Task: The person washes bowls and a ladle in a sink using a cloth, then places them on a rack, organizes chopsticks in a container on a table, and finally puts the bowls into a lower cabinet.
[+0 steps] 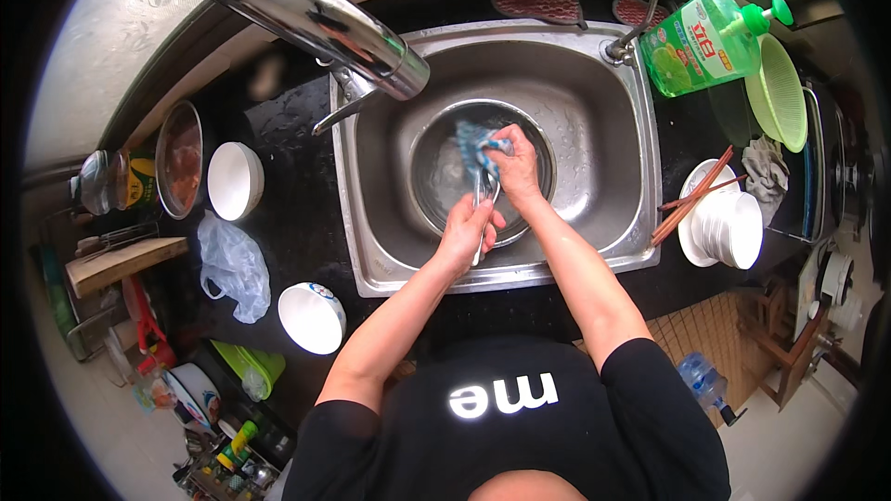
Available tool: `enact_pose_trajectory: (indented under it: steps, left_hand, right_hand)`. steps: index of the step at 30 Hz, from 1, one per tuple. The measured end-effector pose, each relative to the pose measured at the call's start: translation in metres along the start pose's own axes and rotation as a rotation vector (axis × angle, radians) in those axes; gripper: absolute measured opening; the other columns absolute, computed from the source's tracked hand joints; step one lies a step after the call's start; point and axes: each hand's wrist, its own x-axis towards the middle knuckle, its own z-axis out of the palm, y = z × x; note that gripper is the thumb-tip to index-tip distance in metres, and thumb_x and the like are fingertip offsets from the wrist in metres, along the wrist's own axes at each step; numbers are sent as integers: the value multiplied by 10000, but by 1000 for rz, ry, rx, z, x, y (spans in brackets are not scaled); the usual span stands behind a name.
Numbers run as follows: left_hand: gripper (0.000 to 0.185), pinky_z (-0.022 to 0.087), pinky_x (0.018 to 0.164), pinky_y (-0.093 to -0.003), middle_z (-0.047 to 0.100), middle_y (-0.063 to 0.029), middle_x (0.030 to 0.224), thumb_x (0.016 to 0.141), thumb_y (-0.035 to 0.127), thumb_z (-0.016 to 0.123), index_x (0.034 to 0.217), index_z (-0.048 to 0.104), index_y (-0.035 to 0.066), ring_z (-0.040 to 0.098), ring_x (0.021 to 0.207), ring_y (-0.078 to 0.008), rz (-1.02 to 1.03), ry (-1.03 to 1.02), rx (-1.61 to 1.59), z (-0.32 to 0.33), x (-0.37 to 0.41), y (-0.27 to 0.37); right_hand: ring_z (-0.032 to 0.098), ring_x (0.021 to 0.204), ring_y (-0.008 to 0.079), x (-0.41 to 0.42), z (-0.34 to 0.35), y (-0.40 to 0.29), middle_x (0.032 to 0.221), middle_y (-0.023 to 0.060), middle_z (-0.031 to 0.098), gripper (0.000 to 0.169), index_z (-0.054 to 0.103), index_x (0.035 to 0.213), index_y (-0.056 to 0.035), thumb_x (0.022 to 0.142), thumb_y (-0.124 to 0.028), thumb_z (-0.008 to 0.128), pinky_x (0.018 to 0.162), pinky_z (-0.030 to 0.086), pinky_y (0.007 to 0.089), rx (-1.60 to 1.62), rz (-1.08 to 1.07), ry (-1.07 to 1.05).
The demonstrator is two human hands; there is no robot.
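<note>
My left hand grips the handles of metal cutlery, probably more than one piece, over the near part of a round metal basin. My right hand holds a blue-and-white cloth around or against the upper part of the cutlery, which it partly hides. The cloth's far end is blurred. The basin stands inside a stainless steel sink and seems to hold water. Above the sink's left rim arches a chrome faucet.
Left: white bowls, a plastic bag, a pan, a wooden board. Right: stacked white bowls, wooden chopsticks, a grey rag, a green dish soap bottle, a green basket.
</note>
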Motion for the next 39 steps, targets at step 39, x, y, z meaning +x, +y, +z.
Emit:
enact_pose_trajectory:
  steps: [39]
  left_hand:
    - [216, 274, 399, -187, 476, 25, 581, 934, 229, 395, 963, 522, 57, 341, 437, -20, 417, 115, 381, -9, -1, -18]
  right_hand:
    - [503, 919, 82, -51, -20, -65, 991, -1, 536, 273, 546, 1061, -104, 795, -151, 589, 816, 404, 237, 194, 105, -331]
